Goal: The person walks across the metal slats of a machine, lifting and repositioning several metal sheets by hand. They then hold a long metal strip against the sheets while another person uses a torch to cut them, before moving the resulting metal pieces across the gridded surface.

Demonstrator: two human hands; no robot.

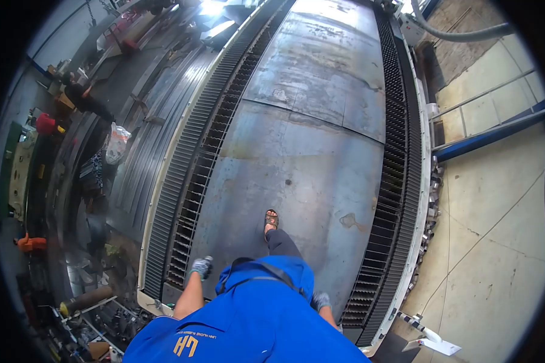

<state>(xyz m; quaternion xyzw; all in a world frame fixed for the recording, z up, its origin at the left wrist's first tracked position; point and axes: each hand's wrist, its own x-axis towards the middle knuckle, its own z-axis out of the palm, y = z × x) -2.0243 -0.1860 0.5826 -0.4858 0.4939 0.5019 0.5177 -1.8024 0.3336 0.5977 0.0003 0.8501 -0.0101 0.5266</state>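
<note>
Both hands wear grey gloves and hang beside the blue shirt. My left hand (201, 267) has its fingers curled, over the left edge of the large metal sheet (272, 181); whether anything is in it is too small to tell. My right hand (321, 300) shows only in part past the shirt, above the sheet's lower right area, its fingers mostly hidden. One sandalled foot (272, 221) stands on the sheet. A second metal sheet (321, 66) lies beyond a seam.
Slatted machine-bed edges (191, 224) run along both sides of the sheets. Stacked metal profiles (157, 121) lie at left, where a person (82, 95) stands near a plastic bag (117, 144). A blue beam (490, 135) and metal railing are at right.
</note>
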